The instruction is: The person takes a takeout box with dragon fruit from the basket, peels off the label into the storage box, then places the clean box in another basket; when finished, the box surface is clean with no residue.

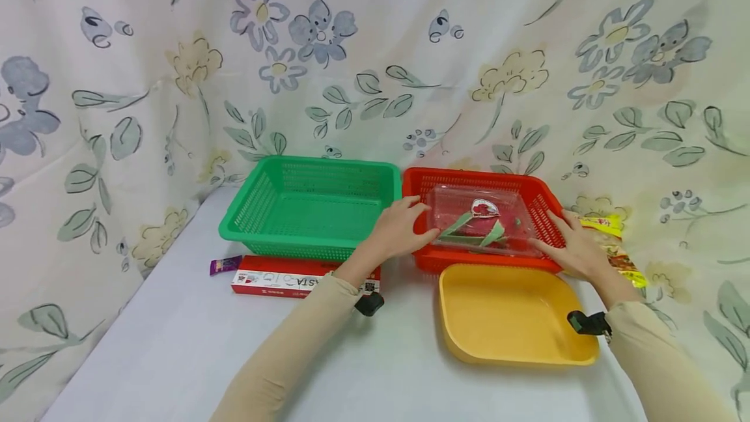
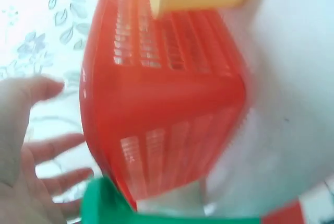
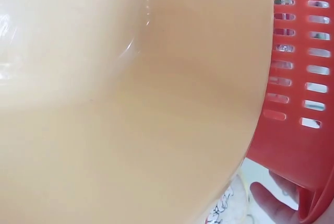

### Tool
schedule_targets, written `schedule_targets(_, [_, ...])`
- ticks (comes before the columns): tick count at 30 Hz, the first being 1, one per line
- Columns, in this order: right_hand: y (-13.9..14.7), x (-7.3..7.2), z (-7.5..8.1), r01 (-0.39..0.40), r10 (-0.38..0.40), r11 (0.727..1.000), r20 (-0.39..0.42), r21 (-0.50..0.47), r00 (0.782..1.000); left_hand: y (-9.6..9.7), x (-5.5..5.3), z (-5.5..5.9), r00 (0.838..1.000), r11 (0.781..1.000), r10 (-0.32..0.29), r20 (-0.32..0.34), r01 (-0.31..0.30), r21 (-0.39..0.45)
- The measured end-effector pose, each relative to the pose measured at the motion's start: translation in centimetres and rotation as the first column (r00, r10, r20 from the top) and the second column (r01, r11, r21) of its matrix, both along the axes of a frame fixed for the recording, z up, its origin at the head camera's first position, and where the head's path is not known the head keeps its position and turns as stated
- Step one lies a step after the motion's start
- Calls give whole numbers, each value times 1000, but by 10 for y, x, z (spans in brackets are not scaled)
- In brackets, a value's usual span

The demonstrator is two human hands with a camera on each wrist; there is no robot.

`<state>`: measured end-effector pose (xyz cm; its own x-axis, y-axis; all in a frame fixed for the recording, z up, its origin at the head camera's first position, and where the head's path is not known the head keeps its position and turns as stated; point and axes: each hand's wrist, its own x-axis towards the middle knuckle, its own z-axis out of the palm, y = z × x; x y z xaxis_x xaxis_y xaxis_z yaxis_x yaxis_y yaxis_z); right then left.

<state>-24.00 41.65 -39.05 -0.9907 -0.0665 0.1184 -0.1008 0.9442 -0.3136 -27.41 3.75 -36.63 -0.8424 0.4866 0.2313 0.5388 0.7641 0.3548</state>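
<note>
A clear plastic box with a round red-and-white label lies in the red basket. My left hand hovers by the basket's left end, its thumb and fingers spread apart near the box's left edge. In the left wrist view, the left fingers look loosely extended beside the rim, holding nothing. My right hand is at the basket's right end, thumb reaching toward the box's lower right corner. In the right wrist view, the right fingers are partly hidden behind the basket's corner; whether they touch the box cannot be told.
A yellow tub stands in front of the red basket. To the left is a green basket, with a red-and-white box and a small purple packet before it. A yellow-and-red bag lies right, by the floral curtain.
</note>
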Motion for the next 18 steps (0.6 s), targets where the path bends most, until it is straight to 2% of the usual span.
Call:
schedule_targets(3, [1,1,1,6,-6,1000,-1,6,1000,21,-4,7,999,998,40,35,-42,41])
schedule_targets(6, [2,0,2,7,-7,1000,-2,18,1000,41,-11,12,986,988,69,151,-88,126])
schedule_targets(8, [4,0,2,9,-9,1000,0,22,1000,53,-16,14,962,974,94,258,-143,178])
schedule_targets(10, [4,0,3,9,-9,1000,1,23,1000,63,-21,15,920,954,111,376,-204,219])
schedule_targets(11, [5,0,3,9,-9,1000,2,22,1000,67,-24,16,891,941,116,438,-240,239])
schedule_targets(12, [5,0,4,9,-9,1000,1,22,1000,71,-27,16,855,922,119,505,-284,264])
schedule_targets(15, [4,0,4,10,-10,1000,-7,20,1000,77,-37,15,719,837,93,689,-431,337])
schedule_targets(17, [3,-1,3,10,-9,1000,-8,18,1000,78,-42,12,620,775,65,782,-525,352])
schedule_targets(18, [3,-1,2,10,-10,1000,-8,14,1000,78,-45,9,581,750,54,812,-561,351])
